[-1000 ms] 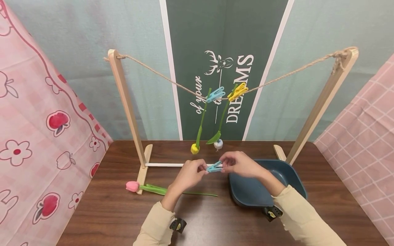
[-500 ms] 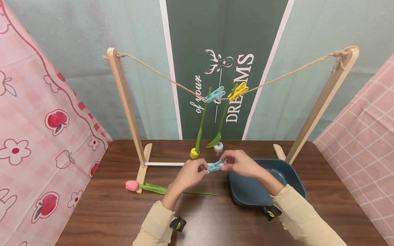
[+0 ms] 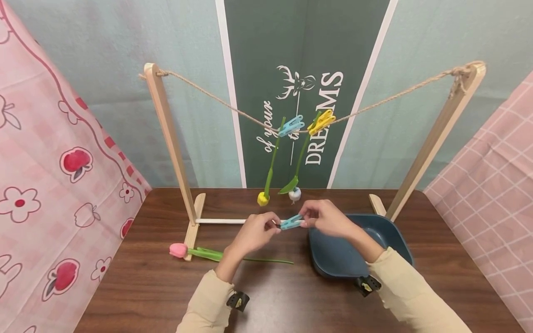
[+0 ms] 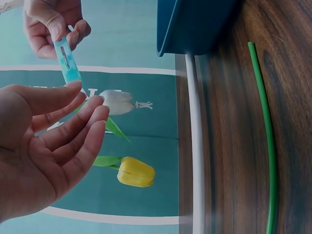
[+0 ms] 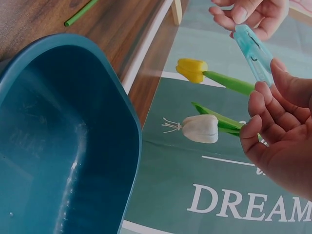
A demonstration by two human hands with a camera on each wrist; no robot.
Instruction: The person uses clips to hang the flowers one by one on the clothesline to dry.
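Observation:
A light blue clothespin (image 3: 291, 222) is held level between both hands above the table. My right hand (image 3: 326, 217) pinches its handle end between thumb and fingers. At the other end, the thumb and fingertips of my left hand (image 3: 257, 230) pinch the tip. Just behind hang a yellow tulip (image 3: 263, 199) and a white tulip (image 3: 294, 194), heads down, from a rope. Another blue clothespin (image 3: 291, 126) and a yellow clothespin (image 3: 322, 122) grip their stems on it. A pink tulip (image 3: 178, 250) lies on the table, its stem partly behind my left forearm.
Wooden posts (image 3: 168, 138) at both sides hold up the sagging rope (image 3: 216, 98). A white rod (image 3: 220, 221) runs low between them. Beneath my right forearm stands a dark blue basin (image 3: 333, 259) on the brown table (image 3: 137, 291).
Both hands keep hold of the light blue clothespin, which has turned slightly and shifted a little. The hung tulips sway slightly; the pink tulip has stayed in place.

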